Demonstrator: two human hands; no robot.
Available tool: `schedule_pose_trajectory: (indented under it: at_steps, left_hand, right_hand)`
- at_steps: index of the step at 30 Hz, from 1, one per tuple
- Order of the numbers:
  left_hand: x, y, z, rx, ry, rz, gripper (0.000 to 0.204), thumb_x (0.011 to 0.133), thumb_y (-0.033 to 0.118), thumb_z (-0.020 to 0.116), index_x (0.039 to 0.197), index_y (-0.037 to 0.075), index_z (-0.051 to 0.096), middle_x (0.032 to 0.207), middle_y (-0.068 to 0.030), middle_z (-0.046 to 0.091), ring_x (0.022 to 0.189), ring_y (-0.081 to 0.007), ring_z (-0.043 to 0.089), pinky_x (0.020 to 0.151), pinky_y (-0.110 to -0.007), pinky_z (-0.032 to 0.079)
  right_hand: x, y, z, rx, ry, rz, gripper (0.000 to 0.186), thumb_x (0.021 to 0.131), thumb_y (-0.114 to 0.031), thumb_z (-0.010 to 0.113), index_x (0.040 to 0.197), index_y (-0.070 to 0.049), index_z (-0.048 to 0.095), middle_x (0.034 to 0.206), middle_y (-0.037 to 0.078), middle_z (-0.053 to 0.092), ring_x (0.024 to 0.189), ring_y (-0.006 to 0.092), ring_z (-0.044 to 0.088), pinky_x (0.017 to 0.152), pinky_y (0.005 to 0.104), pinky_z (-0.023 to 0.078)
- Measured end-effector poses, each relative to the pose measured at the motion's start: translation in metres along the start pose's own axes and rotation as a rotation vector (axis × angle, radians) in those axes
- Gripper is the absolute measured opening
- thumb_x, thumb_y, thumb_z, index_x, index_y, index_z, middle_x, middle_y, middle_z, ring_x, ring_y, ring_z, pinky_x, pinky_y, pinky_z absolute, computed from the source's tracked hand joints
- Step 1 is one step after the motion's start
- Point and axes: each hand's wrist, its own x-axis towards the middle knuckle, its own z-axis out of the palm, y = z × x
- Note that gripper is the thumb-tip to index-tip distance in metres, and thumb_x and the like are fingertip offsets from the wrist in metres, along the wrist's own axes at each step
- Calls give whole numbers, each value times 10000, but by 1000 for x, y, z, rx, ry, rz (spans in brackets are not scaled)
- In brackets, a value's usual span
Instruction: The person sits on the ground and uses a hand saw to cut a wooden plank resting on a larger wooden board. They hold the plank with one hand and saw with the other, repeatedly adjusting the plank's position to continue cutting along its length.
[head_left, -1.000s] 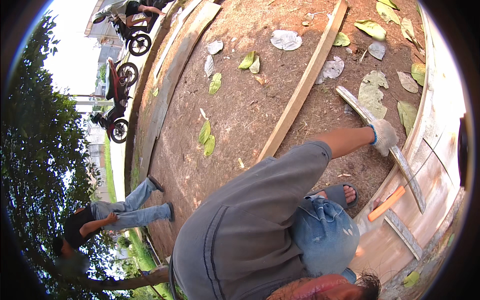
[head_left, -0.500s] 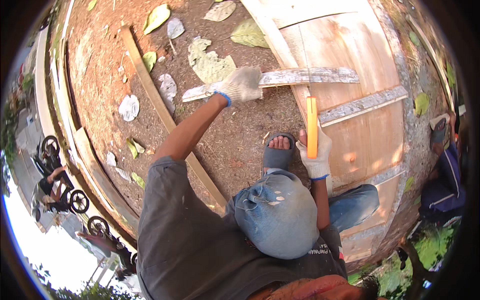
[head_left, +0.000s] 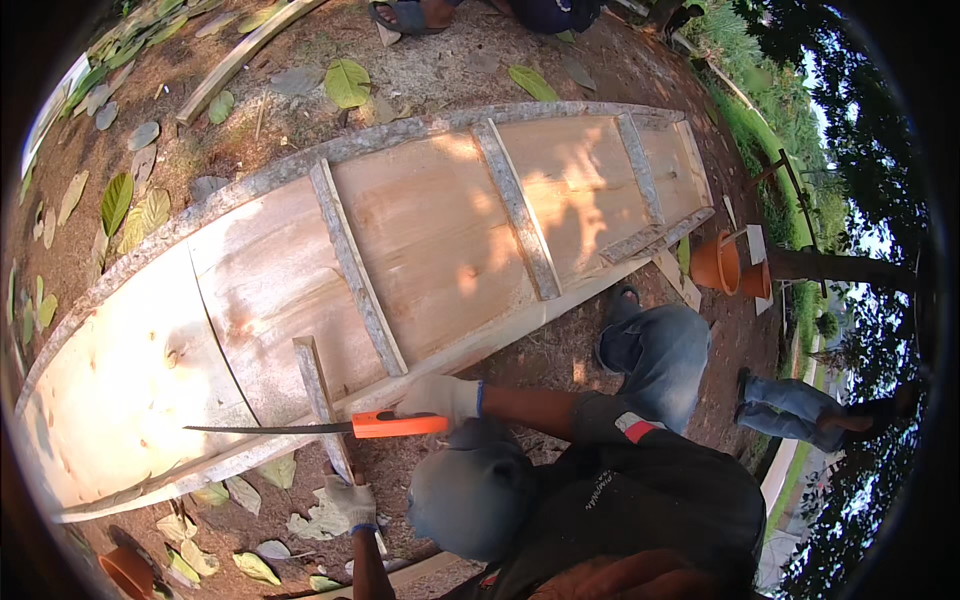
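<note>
My right hand, in a white knitted glove, is closed round the orange handle of a handsaw. Its thin dark blade points left and crosses a narrow bark-edged wooden strip. In a matching glove, my left hand grips the strip's near part. The strip's far end lies over the near edge of a long pale wooden panel. Whether the teeth are in the wood is too small to tell.
Several crosspieces span the panel, which has a rough rail along its far edge. My bent knees are close by. Terracotta pots stand at the right, another pot at lower left. Other people's legs show at right and top.
The view has swung round, so the panel now stretches across the picture. My left hand still holds the strip and my right the saw, whose blade crosses the strip in both frames.
</note>
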Motion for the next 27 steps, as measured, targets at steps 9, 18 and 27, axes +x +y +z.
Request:
schedule_pose_trajectory:
  at_steps: [9, 18, 27]
  left_hand:
    - [13, -50, -12, 41, 50, -38, 430, 929, 220, 742, 1221, -46, 571, 982, -109, 635, 871, -222, 577, 805, -347, 478]
    - [18, -26, -1, 97, 213, 33, 469, 891, 341, 785, 982, -47, 538, 844, -122, 605, 745, -248, 547, 680, -400, 472]
    - [-6, 57, 86, 649, 548, -281, 799, 713, 400, 844, 1318, -20, 534, 1163, -259, 674, 1110, -442, 650, 950, -519, 514]
  right_hand:
    - [10, -22, -14, 226, -9, 101, 274, 778, -281, 761, 953, -106, 644, 818, 144, 692, 772, 402, 685, 647, 447, 524]
    - [7, -38, -47, 27, -68, -34, 345, 750, -303, 842, 949, -88, 660, 848, 167, 715, 819, 407, 695, 700, 505, 532]
    - [-15, 1, -71, -261, -309, -230, 250, 749, -260, 758, 885, -65, 682, 809, 209, 708, 773, 428, 694, 701, 516, 542]
